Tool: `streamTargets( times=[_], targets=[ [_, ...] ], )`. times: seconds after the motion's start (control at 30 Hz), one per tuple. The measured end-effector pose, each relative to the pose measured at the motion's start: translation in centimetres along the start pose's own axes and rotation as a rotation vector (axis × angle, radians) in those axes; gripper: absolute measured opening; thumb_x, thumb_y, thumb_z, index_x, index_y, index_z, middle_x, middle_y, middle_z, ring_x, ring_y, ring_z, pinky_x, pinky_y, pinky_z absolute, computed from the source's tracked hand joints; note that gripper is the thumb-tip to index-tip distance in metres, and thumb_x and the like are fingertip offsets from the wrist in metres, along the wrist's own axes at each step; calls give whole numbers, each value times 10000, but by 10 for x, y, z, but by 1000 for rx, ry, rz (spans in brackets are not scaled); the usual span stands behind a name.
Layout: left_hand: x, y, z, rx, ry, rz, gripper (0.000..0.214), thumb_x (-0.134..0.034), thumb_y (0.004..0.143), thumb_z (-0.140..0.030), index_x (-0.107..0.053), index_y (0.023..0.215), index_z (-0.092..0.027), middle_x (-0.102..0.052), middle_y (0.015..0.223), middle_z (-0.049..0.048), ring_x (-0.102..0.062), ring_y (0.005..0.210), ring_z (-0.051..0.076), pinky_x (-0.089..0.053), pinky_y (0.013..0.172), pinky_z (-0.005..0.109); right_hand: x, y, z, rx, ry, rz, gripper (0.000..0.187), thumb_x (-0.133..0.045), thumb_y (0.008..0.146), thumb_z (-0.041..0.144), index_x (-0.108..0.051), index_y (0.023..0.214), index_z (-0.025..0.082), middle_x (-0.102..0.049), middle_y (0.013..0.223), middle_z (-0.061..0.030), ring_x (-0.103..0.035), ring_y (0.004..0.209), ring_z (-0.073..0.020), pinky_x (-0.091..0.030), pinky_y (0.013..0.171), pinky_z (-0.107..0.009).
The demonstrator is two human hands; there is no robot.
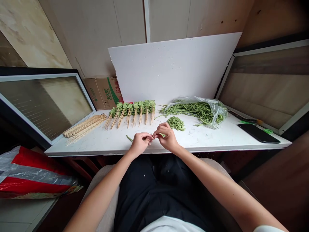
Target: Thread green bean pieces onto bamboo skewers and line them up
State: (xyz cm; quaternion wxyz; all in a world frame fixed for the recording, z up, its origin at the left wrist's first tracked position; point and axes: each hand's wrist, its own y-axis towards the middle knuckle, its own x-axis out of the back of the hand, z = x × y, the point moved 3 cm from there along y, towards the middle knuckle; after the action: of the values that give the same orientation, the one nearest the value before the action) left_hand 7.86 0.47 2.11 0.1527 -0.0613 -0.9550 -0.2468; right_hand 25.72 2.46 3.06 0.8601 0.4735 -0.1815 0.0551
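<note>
I see left hand (142,142) and right hand (167,137) together, fingertips meeting; can't tell the grip. Bean (129,138) left, cut pile (176,123) beyond right.

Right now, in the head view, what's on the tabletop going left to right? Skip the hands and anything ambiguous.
Bare wooden sticks → skewered green bean pieces → long green beans in a clear bag → black phone.

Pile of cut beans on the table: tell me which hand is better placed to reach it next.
Probably the right hand: it sits just in front of the pile of cut beans, while the left hand is farther off, on the right hand's other side.
</note>
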Motion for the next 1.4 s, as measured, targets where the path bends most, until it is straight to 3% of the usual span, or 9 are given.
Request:
streamTargets(
  times=[0.13, 0.3, 0.53, 0.77, 0.9, 1.0, 1.17, 1.3, 1.4],
  targets=[
    [-1, 1, 0, -33, -111, -30, 340, -741, 923, -442, -765, 749, -150, -706, 694, 55, -628, 568, 140, -536, 586, 275, -6, 0, -5, -173, 195, -58, 152, -760, 921, 307, -811, 782, 273, -727, 754, -63, -616, 968, -289, -520, 914, -473],
    [6, 6, 12, 6, -193, -57, 411, -799, 879, -533, -785, 775, -136, -738, 733, 77, -642, 567, 144, -572, 591, 297, 3, 3, -32, -418, 393, -103, 292, -817, 855, 533, -818, 865, 242, -765, 884, -65, -674, 850, -243, -541, 779, -402],
    [12, 10, 32, 72, -126, -44, 449, -764, 915, -556, -846, 983, -120, -765, 824, 101, -628, 610, 132, -551, 604, 271, 31, 0, -79, -325, -177, -21, 381, -763, 903, 622, -878, 922, 259, -717, 840, -98, -567, 946, -298, -469, 910, -483],
    [4, 7, 34, -20, -22, -57, 344, -716, 970, -410, -829, 1162, -147, -750, 1041, 123, -695, 832, 167, -589, 743, 281, 15, -13, -105, -292, -442, 46, 264, -728, 967, 441, -861, 844, 250, -722, 811, -109, -558, 938, -304, -448, 873, -438],
    [3, 7, 39, -65, 21, -81, 285, -732, 963, -383, -844, 1138, -187, -701, 1098, 121, -697, 982, 200, -592, 811, 293, 13, -12, -109, -403, -568, 175, 275, -700, 986, 396, -859, 848, 218, -767, 916, -141, -559, 1056, -347, -426, 903, -434],
    [3, 6, 44, -34, -6, -85, 294, -771, 933, -404, -840, 1115, -184, -707, 1106, 121, -705, 984, 208, -600, 833, 313, 17, -12, -110, -463, -550, 265, 435, -555, 1067, 450, -861, 884, 200, -790, 985, -149, -566, 1094, -361, -414, 951, -440],
    [2, 5, 42, 96, -82, -70, 402, -846, 861, -389, -792, 1180, -151, -757, 943, 86, -719, 877, 196, -596, 860, 345, 24, -4, -89, -403, -359, 215, 598, -362, 1129, 507, -859, 1006, 198, -806, 1039, -136, -596, 1140, -349, -412, 1030, -459],
    [3, 5, 38, 133, -137, -83, 439, -873, 826, -391, -753, 1160, -134, -756, 886, 72, -726, 806, 187, -601, 797, 335, 10, 4, -51, -204, -6, 346, 519, -489, 1074, 620, -826, 1166, 236, -814, 1077, -100, -672, 1068, -286, -503, 923, -394],
    [6, 6, 38, 133, -211, -107, 475, -897, 797, -411, -711, 1134, -133, -748, 847, 58, -731, 768, 183, -612, 779, 338, 1, 6, -31, -122, 90, 335, 433, -659, 993, 622, -843, 1108, 248, -818, 1002, -96, -682, 991, -271, -526, 847, -375]
  ],
)
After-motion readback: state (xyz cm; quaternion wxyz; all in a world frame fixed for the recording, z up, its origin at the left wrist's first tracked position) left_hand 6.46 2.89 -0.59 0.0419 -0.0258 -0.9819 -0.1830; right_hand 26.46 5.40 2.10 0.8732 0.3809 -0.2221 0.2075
